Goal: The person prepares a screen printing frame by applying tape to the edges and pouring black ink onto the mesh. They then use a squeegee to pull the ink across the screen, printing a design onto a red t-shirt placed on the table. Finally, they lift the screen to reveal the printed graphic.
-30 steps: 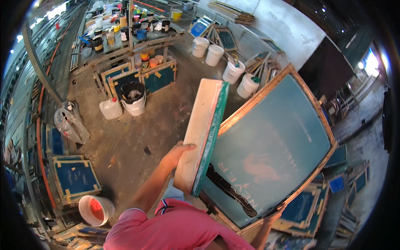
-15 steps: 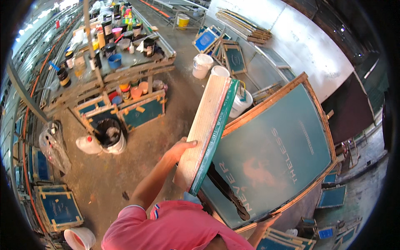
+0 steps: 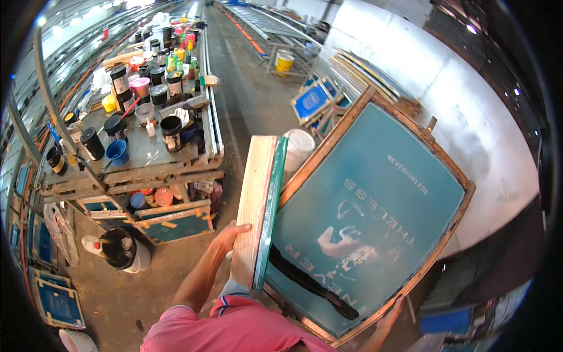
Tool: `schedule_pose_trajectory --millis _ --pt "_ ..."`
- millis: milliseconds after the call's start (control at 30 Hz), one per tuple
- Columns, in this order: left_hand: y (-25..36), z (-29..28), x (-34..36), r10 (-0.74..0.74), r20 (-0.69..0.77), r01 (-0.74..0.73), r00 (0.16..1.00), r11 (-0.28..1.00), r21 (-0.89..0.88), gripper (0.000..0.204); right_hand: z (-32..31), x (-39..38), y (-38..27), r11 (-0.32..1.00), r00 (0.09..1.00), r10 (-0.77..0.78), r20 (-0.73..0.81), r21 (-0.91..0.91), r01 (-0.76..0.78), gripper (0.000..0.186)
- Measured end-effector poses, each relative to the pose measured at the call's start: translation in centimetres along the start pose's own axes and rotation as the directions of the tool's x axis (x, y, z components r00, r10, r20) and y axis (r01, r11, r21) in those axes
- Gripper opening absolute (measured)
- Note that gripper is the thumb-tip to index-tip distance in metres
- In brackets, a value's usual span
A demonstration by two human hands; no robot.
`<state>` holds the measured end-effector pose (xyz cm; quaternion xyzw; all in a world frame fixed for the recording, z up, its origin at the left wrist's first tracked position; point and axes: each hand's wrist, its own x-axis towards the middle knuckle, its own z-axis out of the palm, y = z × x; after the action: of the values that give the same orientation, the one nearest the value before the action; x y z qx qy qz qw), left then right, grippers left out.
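My left hand (image 3: 229, 236) is closed round a pale wooden screen frame (image 3: 253, 205), seen nearly edge-on, with a green strip along its right side. The thumb lies on the wood. To its right, a large screen-printing screen (image 3: 404, 217) with green mesh and a brown wooden border is tilted in front of me. Its mesh bears pale lettering and a whitish figure. A long streak of black ink (image 3: 314, 284) lies across the mesh's near end. My right hand (image 3: 388, 317) grips the screen's lower right edge, with its fingers partly hidden.
A worktable (image 3: 176, 170) at left carries several ink tubs and bottles. Framed screens (image 3: 176, 226) lean below it, beside a bin (image 3: 126, 249). A white bucket (image 3: 299, 149) stands beyond the held screen. More screens (image 3: 316, 102) lean near a white wall panel (image 3: 428, 88).
The view has swung to the right, and the worktable appears lower and nearer. The large screen is more upright and its mesh faces me more squarely. Both hands keep their holds.
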<state>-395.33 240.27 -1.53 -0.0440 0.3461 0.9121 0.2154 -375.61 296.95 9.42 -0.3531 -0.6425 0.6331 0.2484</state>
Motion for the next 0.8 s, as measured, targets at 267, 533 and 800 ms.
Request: schedule_pose_trajectory --millis 267,533,800 --pt "11.2 -3.2 25.2 0.176 -0.003 -0.176 0.984 0.984 -0.011 0.054 23.8 20.1 -3.8 0.959 0.974 -0.113 0.197 0.279 0.055 0.072" --pt "24.8 -10.2 45.4 0.254 -0.022 -0.252 0.967 0.938 -0.238 0.061 47.4 30.5 -7.2 0.921 0.952 -0.089 0.292 0.388 -0.033 0.069" --pt "41.9 -21.1 64.6 0.335 -0.143 -0.358 0.931 0.914 -0.19 0.061 81.5 47.1 -10.2 0.864 0.829 -0.165 0.534 0.484 -0.139 0.066"
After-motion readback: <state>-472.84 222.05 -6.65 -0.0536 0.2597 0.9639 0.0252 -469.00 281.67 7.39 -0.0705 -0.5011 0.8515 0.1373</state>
